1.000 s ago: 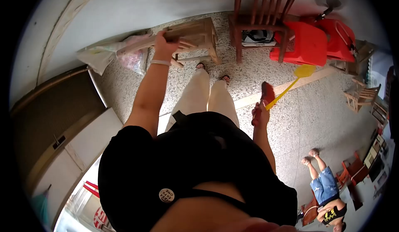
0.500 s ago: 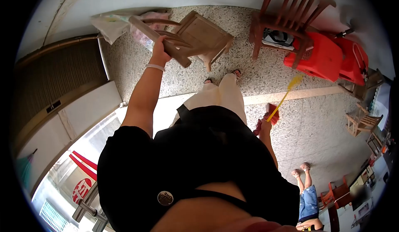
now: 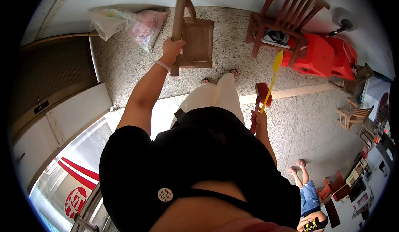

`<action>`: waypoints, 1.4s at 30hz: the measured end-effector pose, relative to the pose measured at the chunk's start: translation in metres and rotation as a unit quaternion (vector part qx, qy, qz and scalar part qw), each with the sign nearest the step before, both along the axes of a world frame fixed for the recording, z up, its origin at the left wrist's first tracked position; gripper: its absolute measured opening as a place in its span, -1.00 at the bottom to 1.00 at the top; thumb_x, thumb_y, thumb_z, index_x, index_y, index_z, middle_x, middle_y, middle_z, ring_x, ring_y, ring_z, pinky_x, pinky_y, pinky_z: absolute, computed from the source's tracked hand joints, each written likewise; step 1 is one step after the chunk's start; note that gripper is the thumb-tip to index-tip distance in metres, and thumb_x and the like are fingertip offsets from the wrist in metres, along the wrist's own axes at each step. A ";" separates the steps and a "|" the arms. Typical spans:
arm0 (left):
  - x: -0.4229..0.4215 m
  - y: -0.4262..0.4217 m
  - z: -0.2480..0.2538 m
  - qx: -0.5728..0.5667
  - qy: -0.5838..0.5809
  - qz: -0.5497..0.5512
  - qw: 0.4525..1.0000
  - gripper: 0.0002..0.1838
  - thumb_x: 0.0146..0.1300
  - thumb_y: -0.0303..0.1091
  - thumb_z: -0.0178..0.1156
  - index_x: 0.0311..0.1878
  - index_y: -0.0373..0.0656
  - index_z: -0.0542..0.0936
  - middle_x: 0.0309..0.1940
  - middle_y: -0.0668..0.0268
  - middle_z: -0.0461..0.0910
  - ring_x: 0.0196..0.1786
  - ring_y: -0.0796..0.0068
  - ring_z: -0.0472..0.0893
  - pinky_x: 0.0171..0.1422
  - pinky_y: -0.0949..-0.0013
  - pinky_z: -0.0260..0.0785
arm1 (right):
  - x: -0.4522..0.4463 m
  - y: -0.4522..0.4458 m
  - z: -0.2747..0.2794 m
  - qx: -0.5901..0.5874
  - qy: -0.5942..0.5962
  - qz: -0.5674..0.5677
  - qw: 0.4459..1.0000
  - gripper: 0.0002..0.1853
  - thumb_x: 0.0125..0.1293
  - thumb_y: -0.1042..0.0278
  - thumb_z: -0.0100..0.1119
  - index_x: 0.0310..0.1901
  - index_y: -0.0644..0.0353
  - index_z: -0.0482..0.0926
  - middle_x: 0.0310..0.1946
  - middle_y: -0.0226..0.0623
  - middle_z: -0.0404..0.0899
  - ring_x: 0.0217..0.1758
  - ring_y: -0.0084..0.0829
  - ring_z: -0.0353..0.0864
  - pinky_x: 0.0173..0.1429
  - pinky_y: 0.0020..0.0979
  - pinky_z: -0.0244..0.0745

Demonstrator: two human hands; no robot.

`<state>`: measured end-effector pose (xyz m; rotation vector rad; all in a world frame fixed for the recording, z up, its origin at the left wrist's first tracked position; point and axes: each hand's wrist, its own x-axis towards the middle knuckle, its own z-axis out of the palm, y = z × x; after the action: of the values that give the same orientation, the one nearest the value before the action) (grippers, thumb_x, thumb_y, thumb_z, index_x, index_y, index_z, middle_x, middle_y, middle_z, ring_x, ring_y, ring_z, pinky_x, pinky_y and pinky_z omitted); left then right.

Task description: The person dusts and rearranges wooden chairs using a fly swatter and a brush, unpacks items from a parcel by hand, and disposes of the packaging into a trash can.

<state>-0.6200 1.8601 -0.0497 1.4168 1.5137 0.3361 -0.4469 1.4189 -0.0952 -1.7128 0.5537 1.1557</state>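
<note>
My left hand [image 3: 172,51] is wrapped round the top rail of a brown wooden chair [image 3: 198,43]. The chair's seat faces up to me, and its legs are mostly hidden beneath it. Low at my right side, my right hand [image 3: 259,119] is closed on two handles at once. One belongs to a red hand brush [image 3: 263,95] with red bristles; the other is a thin yellow stick with a flat, widened end, which looks like a fly swatter [image 3: 276,67].
Two plastic bags [image 3: 145,26] lie by the wall at the upper left. A slatted wooden chair [image 3: 286,17] and red plastic containers [image 3: 318,57] stand at the upper right. Small wooden chairs [image 3: 353,114] are farther right. Another person [image 3: 309,198] is at the lower right.
My left hand has swung the chair round, so its top rail now points more straight ahead and the hand sits farther right. My right hand has shifted left, and the brush shows more fully.
</note>
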 end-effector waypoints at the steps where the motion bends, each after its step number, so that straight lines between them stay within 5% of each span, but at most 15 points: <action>1: 0.002 -0.003 0.004 0.007 0.023 -0.035 0.999 -0.69 -0.25 -0.29 0.23 -0.47 -0.36 0.53 -0.64 0.23 0.52 -0.56 0.46 0.51 -0.48 0.41 0.33 | -0.005 -0.003 0.003 0.000 -0.004 -0.009 1.000 -0.76 0.16 0.50 -0.07 -0.11 0.18 0.28 -0.48 -0.21 0.45 -0.61 -0.51 0.37 -0.61 -0.54 0.33; 6: 0.001 0.010 0.047 -0.012 0.069 -0.199 0.977 -0.64 -0.30 -0.26 0.24 -0.45 -0.39 0.54 -0.63 0.19 0.52 -0.56 0.44 0.52 -0.46 0.41 0.34 | -0.032 -0.028 -0.010 -0.038 -0.012 -0.023 0.999 -0.74 0.12 0.54 -0.08 -0.12 0.16 0.28 -0.50 -0.19 0.44 -0.62 -0.49 0.37 -0.62 -0.50 0.32; 13: 0.032 0.068 0.036 -0.048 0.040 -0.397 0.915 -0.53 -0.41 -0.25 0.37 -0.37 -0.36 0.56 -0.60 0.26 0.52 -0.55 0.50 0.48 -0.44 0.48 0.30 | -0.052 -0.062 -0.030 -0.081 -0.004 -0.038 0.996 -0.87 0.16 0.32 -0.01 -0.36 0.18 0.34 -0.62 -0.29 0.40 -0.71 -0.48 0.35 -0.66 -0.46 0.31; 15: 0.054 0.088 0.031 -0.060 0.105 -0.446 0.887 -0.49 -0.41 -0.25 0.39 -0.30 -0.35 0.55 -0.50 0.21 0.53 -0.43 0.46 0.50 -0.34 0.45 0.31 | -0.052 -0.075 -0.032 -0.072 0.011 -0.058 0.996 -0.79 0.18 0.29 0.00 -0.21 0.19 0.31 -0.60 -0.28 0.42 -0.69 -0.50 0.36 -0.65 -0.47 0.30; 18: 0.079 0.117 0.004 -0.047 0.187 -0.496 0.847 -0.48 -0.32 -0.23 0.36 -0.20 -0.26 0.53 -0.34 0.15 0.53 -0.24 0.37 0.49 -0.15 0.41 0.30 | -0.043 -0.066 -0.003 -0.095 0.023 -0.068 0.993 -0.73 0.12 0.51 -0.06 -0.10 0.18 0.29 -0.53 -0.25 0.42 -0.63 -0.49 0.40 -0.63 -0.52 0.34; 21: 0.093 0.149 -0.015 0.057 0.228 -0.504 0.831 -0.51 -0.25 -0.23 0.33 -0.19 -0.25 0.51 -0.37 0.22 0.56 -0.29 0.32 0.52 -0.16 0.35 0.33 | -0.036 -0.070 -0.001 -0.094 0.018 -0.073 0.993 -0.73 0.11 0.51 -0.06 -0.10 0.16 0.29 -0.52 -0.24 0.43 -0.64 -0.51 0.37 -0.63 -0.53 0.33; 26: 0.134 0.156 -0.031 0.329 0.387 -0.363 0.782 -0.48 -0.05 -0.07 0.21 -0.07 -0.20 0.40 -0.12 0.15 0.46 -0.04 0.16 0.45 0.04 0.15 0.27 | -0.020 -0.065 0.004 -0.100 0.012 -0.025 0.995 -0.75 0.13 0.50 -0.07 -0.12 0.18 0.29 -0.47 -0.24 0.45 -0.62 -0.54 0.36 -0.59 -0.56 0.34; 28: 0.142 0.158 -0.049 0.355 0.400 -0.330 0.778 -0.29 -0.03 0.05 0.16 0.15 -0.12 0.20 0.06 0.17 0.32 0.07 0.16 0.37 0.12 -0.05 0.16 | -0.014 -0.055 0.006 -0.100 0.015 -0.020 0.995 -0.75 0.15 0.49 -0.06 -0.11 0.17 0.29 -0.46 -0.23 0.45 -0.62 -0.55 0.36 -0.58 -0.56 0.34; 29: 0.161 0.148 -0.004 0.199 0.418 -0.374 0.804 -0.01 -0.12 0.08 0.22 0.27 -0.23 -0.04 0.27 0.07 -0.01 0.33 0.08 -0.06 0.33 -0.02 -0.21 | -0.012 -0.052 0.004 -0.099 0.017 -0.016 0.995 -0.75 0.15 0.48 -0.06 -0.10 0.17 0.29 -0.46 -0.23 0.46 -0.61 -0.55 0.36 -0.58 -0.56 0.34; 33: 0.177 0.161 -0.004 0.191 0.369 -0.339 0.844 -0.15 -0.07 -0.10 0.19 0.26 -0.17 0.02 0.28 0.18 -0.03 0.35 0.14 -0.11 0.32 0.03 -0.08 | -0.006 -0.034 -0.006 -0.114 0.013 0.018 0.993 -0.78 0.19 0.44 -0.05 -0.11 0.16 0.31 -0.44 -0.26 0.47 -0.60 -0.58 0.37 -0.57 -0.58 0.36; 37: 0.147 0.118 -0.057 0.239 0.326 -0.350 0.845 -0.26 0.00 -0.13 0.16 0.24 -0.11 0.09 0.21 0.16 0.11 0.21 0.21 0.12 0.19 0.11 0.11 | 0.003 0.008 0.008 -0.059 0.003 0.015 0.998 -0.80 0.20 0.41 -0.02 -0.13 0.18 0.32 -0.43 -0.26 0.45 -0.58 -0.58 0.36 -0.55 -0.58 0.37; 39: 0.132 0.052 -0.099 0.228 0.325 -0.431 0.810 -0.31 0.03 -0.15 0.15 0.23 -0.08 0.13 0.17 0.15 0.18 0.14 0.25 0.23 0.12 0.15 0.21 | 0.003 0.027 0.014 0.017 0.021 -0.035 0.999 -0.77 0.20 0.41 -0.02 -0.11 0.19 0.29 -0.43 -0.26 0.43 -0.57 -0.58 0.36 -0.52 -0.57 0.36; 42: 0.117 -0.106 -0.130 0.040 0.147 -0.772 0.617 -0.39 0.09 -0.18 0.13 0.21 -0.03 0.18 0.11 0.13 0.28 0.04 0.30 0.41 0.02 0.22 0.35 | -0.003 0.066 0.030 0.066 0.012 -0.053 0.996 -0.76 0.22 0.41 -0.05 -0.10 0.18 0.24 -0.40 -0.25 0.43 -0.54 -0.57 0.36 -0.50 -0.57 0.36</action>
<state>-0.5028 1.7537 -0.1793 2.3485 0.0030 -0.9534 -0.4498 1.4853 -0.0653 -1.5403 0.5625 1.1138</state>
